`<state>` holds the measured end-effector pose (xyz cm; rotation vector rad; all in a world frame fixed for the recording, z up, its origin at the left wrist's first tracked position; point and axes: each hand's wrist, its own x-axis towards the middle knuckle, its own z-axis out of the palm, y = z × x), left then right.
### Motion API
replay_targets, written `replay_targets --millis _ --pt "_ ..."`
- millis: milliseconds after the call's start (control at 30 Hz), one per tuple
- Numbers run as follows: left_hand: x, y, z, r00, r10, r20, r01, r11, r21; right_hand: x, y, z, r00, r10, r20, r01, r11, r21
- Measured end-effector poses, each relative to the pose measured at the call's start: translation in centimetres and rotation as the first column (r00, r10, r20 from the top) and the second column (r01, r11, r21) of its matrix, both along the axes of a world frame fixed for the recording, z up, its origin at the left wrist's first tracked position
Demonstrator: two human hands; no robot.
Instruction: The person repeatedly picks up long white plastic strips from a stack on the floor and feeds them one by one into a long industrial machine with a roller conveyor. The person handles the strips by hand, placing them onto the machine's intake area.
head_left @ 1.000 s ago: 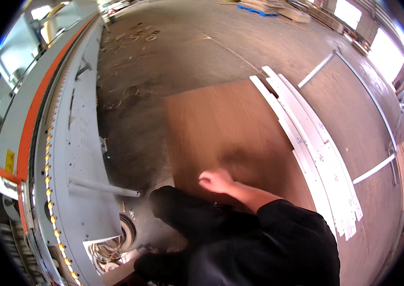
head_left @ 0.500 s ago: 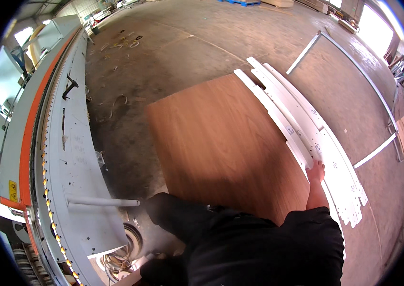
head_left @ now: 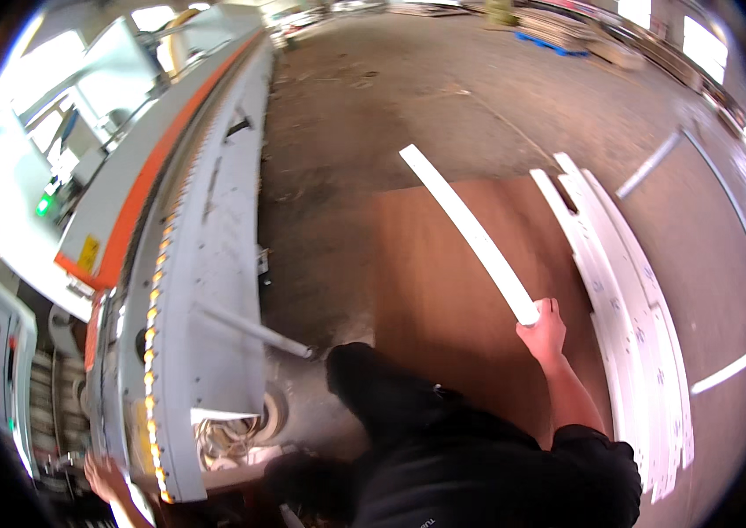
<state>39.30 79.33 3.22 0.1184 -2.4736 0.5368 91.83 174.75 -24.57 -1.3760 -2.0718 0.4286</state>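
My right hand (head_left: 542, 332) is closed around the near end of a long, narrow white board strip (head_left: 476, 235). The strip slants away to the far left, above a brown wood-grain panel (head_left: 470, 348). To the right of that hand lies a stack of similar white strips (head_left: 632, 330), its ends uneven. At the lower left, my left hand (head_left: 106, 478) is by the near end of a long grey machine (head_left: 223, 290). Its fingers look stretched out and hold nothing I can see, though the hand is slightly blurred.
An orange stripe (head_left: 181, 132) and a row of yellow rollers (head_left: 151, 352) run along the machine. A grey bar (head_left: 259, 333) juts from its side toward my legs. Beyond the strips stands a metal frame (head_left: 725, 198). Farther back, boards (head_left: 558, 29) are stacked on a blue pallet.
My right hand has lifted one white strip off the stack and carried it left over the panel. My left hand has come into view at the lower left. The view has turned left.
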Motion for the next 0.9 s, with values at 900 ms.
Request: replay_targets --millis 900 --pt "24.4 30.8 2.0 0.688 -0.722 -0.070 0.721 0.668 0.185 -25.9 -26.0 21.7 -0.078 0.992 -0.103 -0.711 0.017 0.703"
